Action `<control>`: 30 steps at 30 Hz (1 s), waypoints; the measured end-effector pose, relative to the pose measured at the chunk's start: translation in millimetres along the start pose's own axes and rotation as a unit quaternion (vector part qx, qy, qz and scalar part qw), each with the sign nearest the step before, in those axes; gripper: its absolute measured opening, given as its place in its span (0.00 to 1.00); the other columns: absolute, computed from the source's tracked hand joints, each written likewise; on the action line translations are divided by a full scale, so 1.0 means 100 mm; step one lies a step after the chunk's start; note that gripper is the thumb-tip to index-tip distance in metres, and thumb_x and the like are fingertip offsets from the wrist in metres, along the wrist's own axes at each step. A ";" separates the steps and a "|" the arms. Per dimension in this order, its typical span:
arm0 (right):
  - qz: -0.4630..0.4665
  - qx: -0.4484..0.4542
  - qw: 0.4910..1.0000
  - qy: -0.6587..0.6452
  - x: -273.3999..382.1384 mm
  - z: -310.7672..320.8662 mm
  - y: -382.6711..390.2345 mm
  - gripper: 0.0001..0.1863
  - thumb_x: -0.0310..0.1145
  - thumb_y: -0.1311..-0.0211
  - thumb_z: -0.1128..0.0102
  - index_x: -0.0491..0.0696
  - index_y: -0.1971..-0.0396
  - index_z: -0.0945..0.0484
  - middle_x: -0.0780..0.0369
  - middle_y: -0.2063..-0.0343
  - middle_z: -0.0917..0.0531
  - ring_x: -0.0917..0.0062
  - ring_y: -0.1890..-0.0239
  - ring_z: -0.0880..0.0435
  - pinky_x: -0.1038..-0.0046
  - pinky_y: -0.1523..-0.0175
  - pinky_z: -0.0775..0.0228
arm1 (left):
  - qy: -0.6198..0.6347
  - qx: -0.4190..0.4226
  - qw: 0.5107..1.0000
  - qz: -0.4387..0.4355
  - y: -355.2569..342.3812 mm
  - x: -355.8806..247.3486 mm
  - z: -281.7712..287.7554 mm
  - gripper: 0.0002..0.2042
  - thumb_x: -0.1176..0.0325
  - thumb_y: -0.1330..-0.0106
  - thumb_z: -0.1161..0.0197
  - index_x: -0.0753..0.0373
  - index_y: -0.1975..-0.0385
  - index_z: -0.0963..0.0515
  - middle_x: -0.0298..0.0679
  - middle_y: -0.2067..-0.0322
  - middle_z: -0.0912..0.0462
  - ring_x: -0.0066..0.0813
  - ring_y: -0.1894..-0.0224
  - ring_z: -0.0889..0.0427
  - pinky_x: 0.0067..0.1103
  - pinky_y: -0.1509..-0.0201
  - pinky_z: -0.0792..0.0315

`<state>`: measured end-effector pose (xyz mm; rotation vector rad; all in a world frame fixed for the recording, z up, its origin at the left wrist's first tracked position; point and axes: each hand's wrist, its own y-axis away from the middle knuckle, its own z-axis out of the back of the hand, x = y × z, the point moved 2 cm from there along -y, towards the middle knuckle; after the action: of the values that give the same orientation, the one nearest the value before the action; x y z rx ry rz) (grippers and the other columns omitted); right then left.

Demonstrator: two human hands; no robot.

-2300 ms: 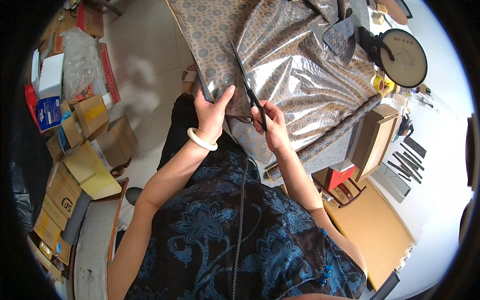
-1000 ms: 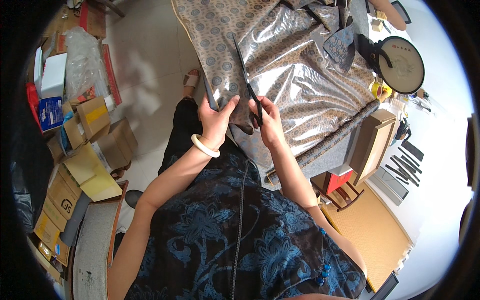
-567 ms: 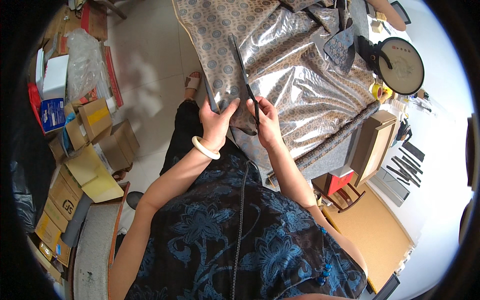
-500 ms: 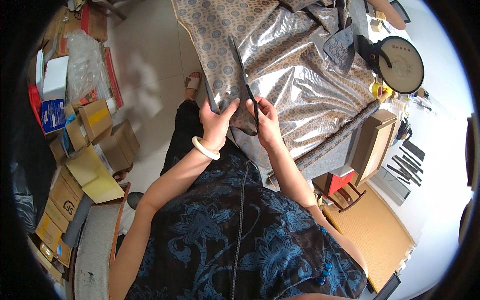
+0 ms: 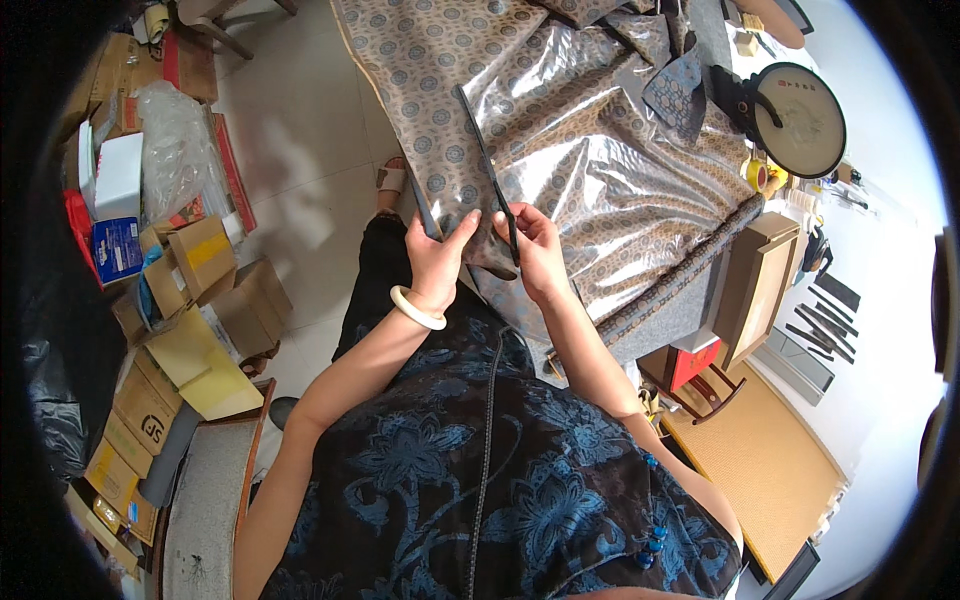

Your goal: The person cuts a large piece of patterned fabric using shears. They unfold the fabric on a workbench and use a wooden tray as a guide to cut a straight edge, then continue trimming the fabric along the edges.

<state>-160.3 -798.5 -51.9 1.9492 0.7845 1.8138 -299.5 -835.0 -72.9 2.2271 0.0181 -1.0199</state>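
A large glossy brown fabric (image 5: 590, 150) with grey-blue round motifs spreads over the table in front of me. My left hand (image 5: 438, 258) is closed on its near left edge, thumb on top. Close to its right, my right hand (image 5: 535, 250) pinches the fabric along a long, narrow dark line (image 5: 478, 140) that runs away up the cloth. Whether that line is a cut edge or a separate strip I cannot tell. A small loose end of fabric (image 5: 490, 262) hangs between the two hands. A pale bangle (image 5: 418, 308) circles my left wrist.
Rolled patterned fabric (image 5: 690, 270) lies along the table's right side, near a round fan (image 5: 800, 120) and yellow tape (image 5: 756, 176). Cardboard boxes (image 5: 205, 248) and a clear plastic bag (image 5: 172, 150) crowd the left. Another person's arm (image 5: 775, 20) shows at the top right.
The view has shifted slightly, moving the boxes and floor a little right and down in the picture. Both hands keep their grip on the fabric, almost in the same place.
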 end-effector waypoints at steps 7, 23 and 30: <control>-0.024 -0.007 1.000 0.011 0.15 -0.09 -0.16 0.12 0.41 0.35 0.32 0.48 0.63 0.21 0.75 0.73 0.23 0.92 0.71 0.30 0.85 0.66 0.41 | 0.005 -0.001 1.000 -0.001 0.02 -0.04 -0.02 0.18 0.78 0.40 0.29 0.66 0.50 0.24 0.34 0.55 0.17 0.21 0.55 0.19 0.21 0.48 0.25; 0.030 0.024 0.999 -0.029 0.09 -0.13 -0.44 0.10 0.37 0.34 0.33 0.46 0.64 0.20 0.73 0.71 0.20 0.91 0.69 0.27 0.85 0.60 0.35 | -0.014 -0.001 1.000 0.005 0.04 -0.02 -0.01 0.19 0.77 0.39 0.28 0.66 0.49 0.25 0.34 0.53 0.18 0.22 0.53 0.20 0.22 0.45 0.26; 0.015 0.013 0.999 -0.029 0.12 -0.14 -0.42 0.11 0.35 0.34 0.33 0.44 0.61 0.20 0.72 0.70 0.19 0.90 0.68 0.25 0.84 0.61 0.34 | -0.006 0.005 1.000 0.006 0.06 -0.01 -0.03 0.20 0.77 0.39 0.28 0.66 0.48 0.26 0.35 0.51 0.18 0.23 0.51 0.20 0.22 0.43 0.27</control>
<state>-179.8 -760.2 -66.5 2.0311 0.7692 1.7635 -296.4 -836.9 -67.4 2.2283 -0.0049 -1.0294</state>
